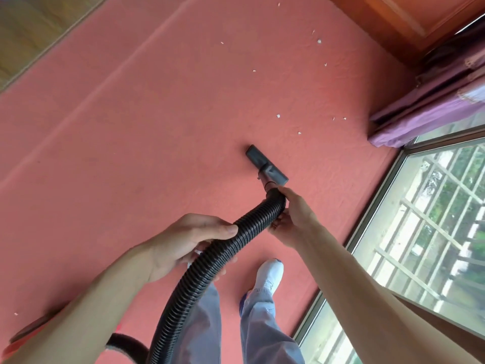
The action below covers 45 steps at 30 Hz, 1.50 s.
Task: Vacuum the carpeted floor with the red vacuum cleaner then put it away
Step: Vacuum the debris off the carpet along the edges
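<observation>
This looks like a room in a home. There is salmon-red carpet [131,122] underfoot and panelled woodwork [409,19] at the far right. A purple curtain [430,106] bunches beside a floor-length window [446,179], with a metal grille [433,224] and greenery outside.

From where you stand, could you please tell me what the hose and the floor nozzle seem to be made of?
The hose looks like black flexible plastic: ribbed, bending, slightly glossy. The floor nozzle looks like rigid grey plastic, matte and flat-sided, probably.
</observation>
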Available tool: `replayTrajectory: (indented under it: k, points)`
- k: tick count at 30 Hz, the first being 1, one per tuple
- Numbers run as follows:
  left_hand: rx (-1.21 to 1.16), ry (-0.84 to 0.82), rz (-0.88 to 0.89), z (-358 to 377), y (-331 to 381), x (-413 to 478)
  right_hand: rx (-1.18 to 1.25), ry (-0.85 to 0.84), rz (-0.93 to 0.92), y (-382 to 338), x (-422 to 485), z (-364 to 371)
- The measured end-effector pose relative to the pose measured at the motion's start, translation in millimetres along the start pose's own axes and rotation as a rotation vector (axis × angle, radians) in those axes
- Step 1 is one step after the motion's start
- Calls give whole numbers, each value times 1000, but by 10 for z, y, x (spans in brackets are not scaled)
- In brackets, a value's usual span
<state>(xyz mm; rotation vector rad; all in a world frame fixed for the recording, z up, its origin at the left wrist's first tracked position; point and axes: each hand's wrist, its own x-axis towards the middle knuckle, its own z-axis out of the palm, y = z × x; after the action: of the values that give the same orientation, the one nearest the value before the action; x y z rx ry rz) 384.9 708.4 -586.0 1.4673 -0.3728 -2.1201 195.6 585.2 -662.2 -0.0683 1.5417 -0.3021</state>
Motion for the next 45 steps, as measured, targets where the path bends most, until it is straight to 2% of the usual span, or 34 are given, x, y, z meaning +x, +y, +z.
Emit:
replayTrajectory:
  k: [9,15,19,22,25,27,30,33,38,45]
  points:
    - [12,196,81,-15,271,535,4,125,-113,-493,497,398]
    - [49,310,56,264,393,1182,-37,157,-150,-998,1052,244]
    - [67,316,27,377,497,1483,-62,163,-196,-1313,1196,188]
    - [45,269,42,309,592,1463,-48,148,-214,-1445,1093,242]
    - [77,94,56,45,657,1254,-92,150,-199,-1369,810,369]
    - [99,-47,2,-142,643,1073,-131,153,-164,-1173,630,455]
    - [106,-113,-56,-325,584,884,-162,128,-86,-914,511,590]
    - [70,-28,-46,-354,566,804,-152,106,-56,-900,541,737]
    - [11,246,-9,-90,582,1058,-171,127,-115,-1245,850,845]
    - [23,285,30,271,634,1360,-201,71,-114,-1646,762,524]
